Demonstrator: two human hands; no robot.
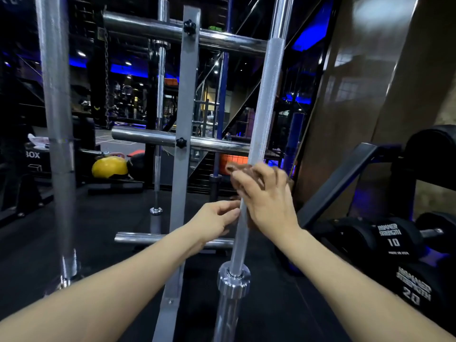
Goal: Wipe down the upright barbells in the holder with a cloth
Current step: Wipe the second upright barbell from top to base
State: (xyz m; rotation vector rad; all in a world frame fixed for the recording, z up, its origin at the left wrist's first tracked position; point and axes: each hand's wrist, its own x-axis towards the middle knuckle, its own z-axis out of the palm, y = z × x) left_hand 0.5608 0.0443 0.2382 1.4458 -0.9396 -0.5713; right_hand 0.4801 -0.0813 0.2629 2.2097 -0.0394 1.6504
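Barbells stand upright across the frame. At the left edge one barbell (58, 134) rises from the floor to the top of the picture, its knurled shaft blurred. Low in the left background lie a yellow ball (108, 167) and a dark ball (136, 164) just beside it. Further right, a thinner barbell (160, 114) stands behind the grey rack post (182, 154), which carries chrome horizontal pegs (148, 138) at three heights, each fixed with a black knob.

In the lower middle the left hand (215, 219) reaches in from the lower left, fingers loosely curled with their tips at the left side of the near barbell (261, 124); whether they pinch anything cannot be told. This near barbell leans from the bottom centre up to the top right of centre, with its collar (233, 280) low in the frame. The right hand (265, 198) is wrapped round its shaft just above the left hand, gripping a dark brownish cloth (234, 170) against the metal; the cloth shows at the fingertips and is motion-blurred.

On the right, black dumbbells (392, 239) marked 10 and 20 lie on the dark floor (111, 225) below a black angled frame (345, 183), beside a glossy brown wall (370, 82).
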